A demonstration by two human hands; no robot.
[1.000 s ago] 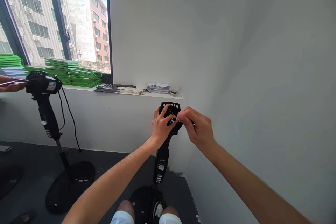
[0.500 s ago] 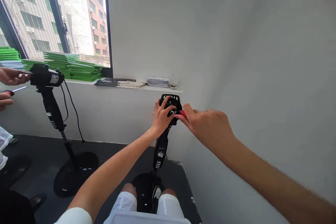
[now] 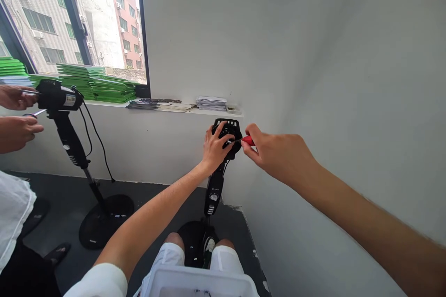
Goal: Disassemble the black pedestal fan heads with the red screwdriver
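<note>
A black fan stand (image 3: pixel 213 190) rises between my knees, with an open black motor head (image 3: pixel 228 125) at its top. My left hand (image 3: pixel 216 148) rests on the front of that head, its thumb and index finger brought together near the middle; what they pinch is too small to make out. From the right, my right hand (image 3: pixel 272 146) grips a screwdriver by its red handle (image 3: pixel 248 140). The thin shaft points left toward the left fingertips, and its tip is hard to see there.
A white tray (image 3: pixel 205 276) with small metal parts sits at my lap. Papers (image 3: pixel 211 103) and green stacks (image 3: pixel 111 89) line the sill. At left, another person's hands (image 3: pixel 17 132) work at a second fan stand (image 3: pixel 71 141). A wall stands close on the right.
My right hand and the screwdriver have moved slightly right and up, away from the head's middle. The other person's lower hand has come further in. More of the white tray shows.
</note>
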